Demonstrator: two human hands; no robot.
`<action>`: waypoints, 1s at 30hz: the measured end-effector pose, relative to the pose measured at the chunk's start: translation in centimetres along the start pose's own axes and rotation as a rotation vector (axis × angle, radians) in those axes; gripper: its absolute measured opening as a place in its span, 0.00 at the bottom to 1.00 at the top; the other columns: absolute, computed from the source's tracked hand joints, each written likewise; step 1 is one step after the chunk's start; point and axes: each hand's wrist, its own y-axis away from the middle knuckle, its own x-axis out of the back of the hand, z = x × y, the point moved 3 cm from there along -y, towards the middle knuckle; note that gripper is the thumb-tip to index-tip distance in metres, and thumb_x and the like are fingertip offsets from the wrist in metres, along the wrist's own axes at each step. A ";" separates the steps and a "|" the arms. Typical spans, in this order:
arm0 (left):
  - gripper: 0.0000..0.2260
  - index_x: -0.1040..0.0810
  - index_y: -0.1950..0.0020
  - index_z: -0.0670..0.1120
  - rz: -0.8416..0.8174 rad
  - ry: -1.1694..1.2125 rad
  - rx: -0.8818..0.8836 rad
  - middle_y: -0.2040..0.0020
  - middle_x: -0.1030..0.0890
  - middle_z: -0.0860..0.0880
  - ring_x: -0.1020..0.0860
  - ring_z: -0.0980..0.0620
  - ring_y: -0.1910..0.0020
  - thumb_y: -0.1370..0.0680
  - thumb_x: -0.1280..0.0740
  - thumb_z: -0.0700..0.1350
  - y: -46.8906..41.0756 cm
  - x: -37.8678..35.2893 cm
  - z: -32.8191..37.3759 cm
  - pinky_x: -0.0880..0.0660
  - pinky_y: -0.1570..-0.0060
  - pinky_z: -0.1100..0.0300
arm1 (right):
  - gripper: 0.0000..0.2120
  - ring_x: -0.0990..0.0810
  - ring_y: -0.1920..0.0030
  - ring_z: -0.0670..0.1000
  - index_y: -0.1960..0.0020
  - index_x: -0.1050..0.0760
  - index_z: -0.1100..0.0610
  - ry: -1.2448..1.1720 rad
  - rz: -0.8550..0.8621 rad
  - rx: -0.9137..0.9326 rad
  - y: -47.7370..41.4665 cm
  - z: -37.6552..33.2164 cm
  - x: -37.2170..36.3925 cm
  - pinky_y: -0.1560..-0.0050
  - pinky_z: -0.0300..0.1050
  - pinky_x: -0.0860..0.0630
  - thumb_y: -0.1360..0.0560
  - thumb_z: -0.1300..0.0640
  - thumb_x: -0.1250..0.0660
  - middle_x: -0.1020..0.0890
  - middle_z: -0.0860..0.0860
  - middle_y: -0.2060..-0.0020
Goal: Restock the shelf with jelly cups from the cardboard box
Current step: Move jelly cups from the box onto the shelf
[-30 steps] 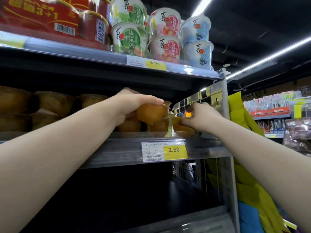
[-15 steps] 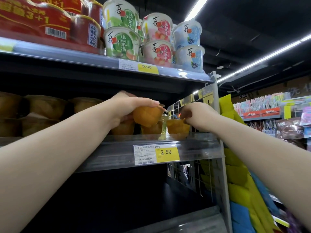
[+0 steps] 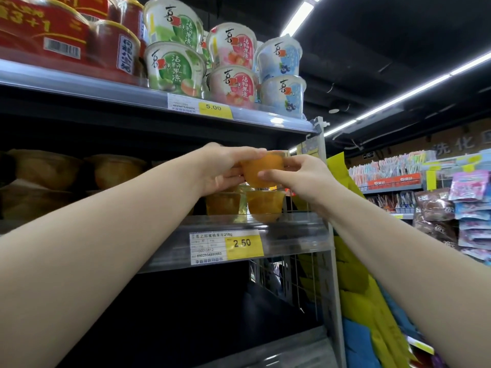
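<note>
The middle shelf (image 3: 292,235) spanned the view. The left hand (image 3: 223,168) gripped an orange jelly cup (image 3: 261,168) from 9 o'clock, and the right hand (image 3: 300,173) pinched it from 3 o'clock. This cup was held at 12 o'clock, just above two shelved cups (image 3: 264,204). A price label (image 3: 225,247) marked 2.50 sat on the rail at 6 o'clock.

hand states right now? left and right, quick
Left hand: closed, gripping the orange jelly cup, fingers over its top.
Right hand: closed, pinching the same cup from the other side.
</note>
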 end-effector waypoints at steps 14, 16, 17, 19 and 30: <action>0.18 0.27 0.32 0.45 0.062 -0.607 0.053 0.40 0.22 0.45 0.23 0.50 0.44 0.21 0.40 0.34 -1.7 1.1 -2.3 0.25 0.43 0.55 | 0.34 0.24 0.47 0.56 0.33 0.32 0.59 0.297 0.042 -0.206 -3.7 2.1 -2.5 0.52 0.47 0.26 0.30 0.40 0.28 0.23 0.56 0.44; 0.21 0.28 0.30 0.47 0.007 -0.735 0.027 0.35 0.24 0.45 0.25 0.47 0.38 0.22 0.40 0.33 -1.9 1.0 -2.5 0.27 0.37 0.51 | 0.32 0.24 0.51 0.55 0.34 0.31 0.59 0.343 0.016 -0.191 -3.8 2.0 -2.5 0.54 0.46 0.26 0.29 0.40 0.29 0.23 0.55 0.47; 0.22 0.28 0.30 0.48 -0.019 -0.808 0.006 0.34 0.25 0.46 0.26 0.47 0.36 0.22 0.41 0.32 -1.9 1.0 -2.6 0.28 0.35 0.50 | 0.31 0.24 0.51 0.54 0.35 0.30 0.59 0.372 -0.008 -0.172 -3.6 2.0 -2.5 0.54 0.46 0.25 0.29 0.40 0.30 0.23 0.55 0.48; 0.25 0.29 0.29 0.51 -0.065 -0.990 -0.043 0.30 0.28 0.49 0.29 0.47 0.32 0.24 0.42 0.32 -1.7 0.6 -2.5 0.30 0.33 0.52 | 0.26 0.21 0.51 0.55 0.38 0.28 0.60 0.469 -0.047 -0.099 -3.0 1.7 -2.1 0.52 0.48 0.22 0.26 0.41 0.33 0.21 0.55 0.50; 0.30 0.37 0.25 0.55 -0.302 -1.343 -0.109 0.24 0.38 0.53 0.39 0.53 0.25 0.25 0.44 0.33 -1.7 -1.1 -2.8 0.43 0.26 0.54 | 0.19 0.24 0.43 0.54 0.36 0.26 0.58 0.875 -0.233 0.182 1.5 0.6 -1.2 0.43 0.49 0.25 0.18 0.52 0.50 0.22 0.55 0.42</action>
